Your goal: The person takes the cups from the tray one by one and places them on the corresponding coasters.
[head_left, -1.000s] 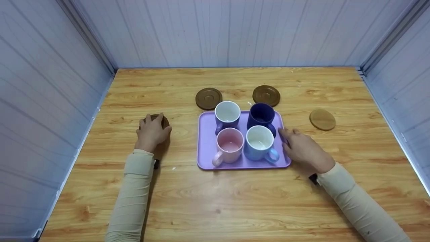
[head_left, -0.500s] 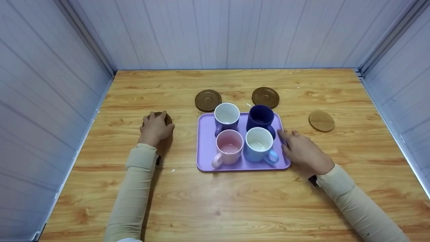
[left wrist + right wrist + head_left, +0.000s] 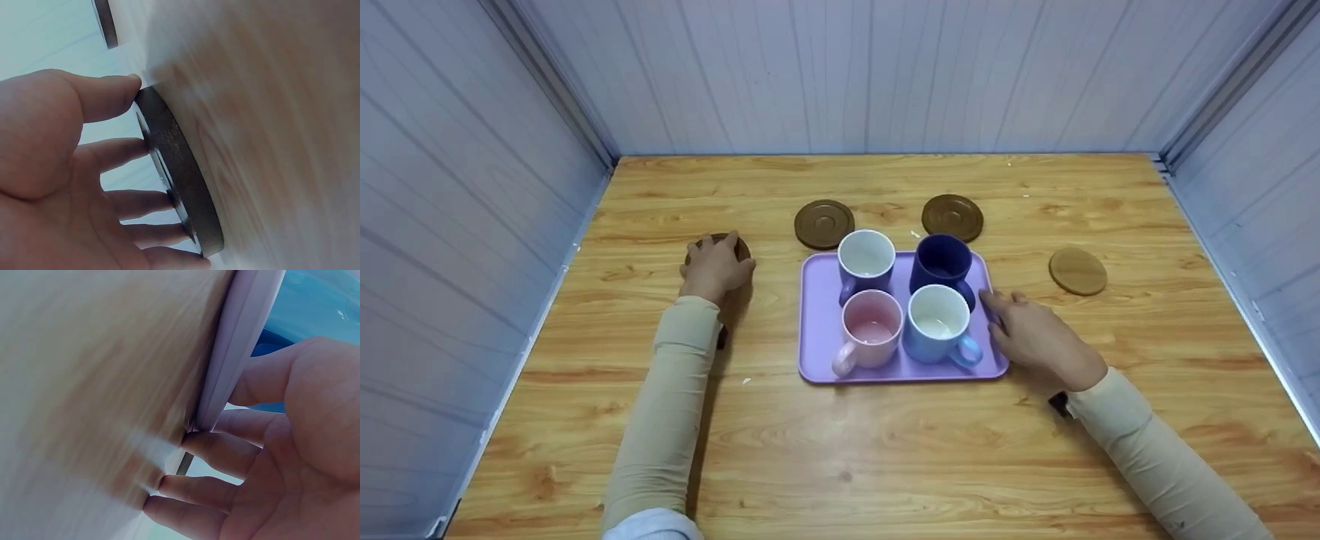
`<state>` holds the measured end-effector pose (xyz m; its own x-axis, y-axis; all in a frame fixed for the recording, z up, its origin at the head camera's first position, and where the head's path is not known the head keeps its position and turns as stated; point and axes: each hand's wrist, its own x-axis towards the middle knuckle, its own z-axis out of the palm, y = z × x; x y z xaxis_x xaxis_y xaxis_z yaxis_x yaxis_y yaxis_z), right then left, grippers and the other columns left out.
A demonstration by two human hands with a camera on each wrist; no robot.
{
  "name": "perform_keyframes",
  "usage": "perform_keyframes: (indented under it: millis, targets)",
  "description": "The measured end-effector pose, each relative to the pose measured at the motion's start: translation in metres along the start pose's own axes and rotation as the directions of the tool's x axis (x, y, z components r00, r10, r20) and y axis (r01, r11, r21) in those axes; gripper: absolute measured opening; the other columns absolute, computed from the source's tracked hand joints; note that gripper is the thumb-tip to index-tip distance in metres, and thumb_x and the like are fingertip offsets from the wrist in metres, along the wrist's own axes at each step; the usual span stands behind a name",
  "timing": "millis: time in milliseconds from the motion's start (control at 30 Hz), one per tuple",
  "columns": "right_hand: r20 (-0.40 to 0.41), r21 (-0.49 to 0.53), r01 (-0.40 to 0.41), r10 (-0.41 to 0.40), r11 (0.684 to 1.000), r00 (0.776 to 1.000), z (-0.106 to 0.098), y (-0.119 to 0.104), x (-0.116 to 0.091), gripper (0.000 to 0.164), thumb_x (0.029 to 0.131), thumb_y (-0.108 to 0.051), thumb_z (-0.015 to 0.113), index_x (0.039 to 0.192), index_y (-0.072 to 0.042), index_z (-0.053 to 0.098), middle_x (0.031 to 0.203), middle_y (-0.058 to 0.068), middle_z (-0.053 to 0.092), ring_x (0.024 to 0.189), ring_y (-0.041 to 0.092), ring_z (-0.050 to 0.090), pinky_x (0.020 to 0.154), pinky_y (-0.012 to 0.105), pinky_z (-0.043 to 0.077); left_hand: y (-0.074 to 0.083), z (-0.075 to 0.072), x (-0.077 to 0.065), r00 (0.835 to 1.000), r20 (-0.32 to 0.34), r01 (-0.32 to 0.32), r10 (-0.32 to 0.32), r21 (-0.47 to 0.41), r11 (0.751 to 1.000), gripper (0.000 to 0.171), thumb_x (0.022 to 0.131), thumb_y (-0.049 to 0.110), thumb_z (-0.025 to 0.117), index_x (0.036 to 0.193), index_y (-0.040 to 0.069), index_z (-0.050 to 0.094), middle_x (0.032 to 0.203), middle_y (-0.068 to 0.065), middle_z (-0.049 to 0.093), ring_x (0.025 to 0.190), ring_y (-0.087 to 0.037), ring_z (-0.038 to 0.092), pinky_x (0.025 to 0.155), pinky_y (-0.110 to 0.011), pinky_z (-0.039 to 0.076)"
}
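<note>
Wood-grain worktop (image 3: 840, 450) meeting pale walls (image 3: 840, 75). Toward left edge, your left hand (image 3: 716, 268), fingers spread straight, touching round dark-brown coaster (image 3: 179, 154); your right hand (image 3: 1042, 337) pinching lilac rectangular tray (image 3: 821, 322) at right rim. Four coloured, handled mugs (image 3: 879, 348) already standing aboard; coaster work seemingly unfinished.

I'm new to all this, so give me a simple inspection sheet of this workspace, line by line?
Surface: wood-grain table
Things in use: left coaster, brown; tray, purple, bearing pink mug, light blue mug, dark blue mug, purple mug, all upright
Clutter: two brown coasters beyond the tray; tan coaster to its right; white specks
Grips: left grip holds the left coaster by its edge; right grip touches the tray's right rim
Cables: nothing seen
Surroundings: pale panel walls behind and on both sides
</note>
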<state>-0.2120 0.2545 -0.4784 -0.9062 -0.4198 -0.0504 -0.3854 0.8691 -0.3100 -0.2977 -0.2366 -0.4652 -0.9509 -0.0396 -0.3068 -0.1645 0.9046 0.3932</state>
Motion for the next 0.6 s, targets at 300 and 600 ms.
perform_keyframes:
  millis: [300,600]
  targets:
    - [0.004,0.001,-0.002,0.002,1.000,1.000,0.002,0.000,0.001,0.054,0.101,-0.014,0.056,0.151,0.004,0.048,0.139,0.038,0.056,0.126,0.055,0.055,0.097,0.067,0.050,0.002,-0.002,0.018,1.000,-0.016,0.014,-0.014,-0.014,1.000,0.069,0.108,0.039,0.047,0.167,0.017,0.019,0.169,-0.032,0.000,0.152,-0.060,-0.002,0.112,-0.083,0.013]
    - [-0.024,-0.014,0.005,-0.005,1.000,1.000,0.002,-0.001,0.001,0.054,0.099,-0.014,0.058,0.150,0.002,0.051,0.138,0.037,0.058,0.118,0.056,0.060,0.091,0.068,0.052,0.005,-0.001,0.031,0.998,-0.067,0.012,-0.013,-0.011,1.000,0.068,0.107,0.038,0.047,0.167,0.018,0.021,0.170,-0.031,0.001,0.153,-0.058,-0.003,0.114,-0.080,0.010]
